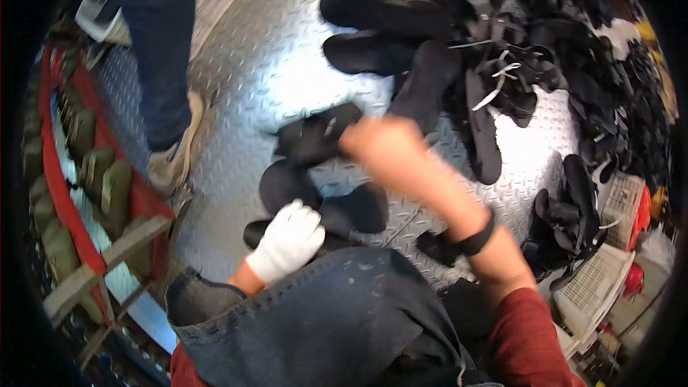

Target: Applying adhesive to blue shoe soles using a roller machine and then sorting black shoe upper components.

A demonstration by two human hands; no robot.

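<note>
My left hand (289, 240), in a white knit glove, is closed over dark shoe pieces just in front of my apron. What its fingers hold is hidden beneath them. My right hand (383, 145), bare and smeared by motion, reaches forward with its fingers against a blurred black shoe upper (315, 132). Between the two hands lie a rounded black sole-shaped piece (285, 185) and another dark flat piece (356, 208). Ahead and to the right, several long black sole-shaped pieces (383, 11) lie with uppers attached or heaped against them.
Shoe uppers with white ties (505, 75) are heaped at the right on the diamond-plate metal floor (244, 79). White plastic crates (591, 290) stand at the lower right. At the left are a red-edged rack (54, 150) of olive shoe lasts and another person's leg (158, 50).
</note>
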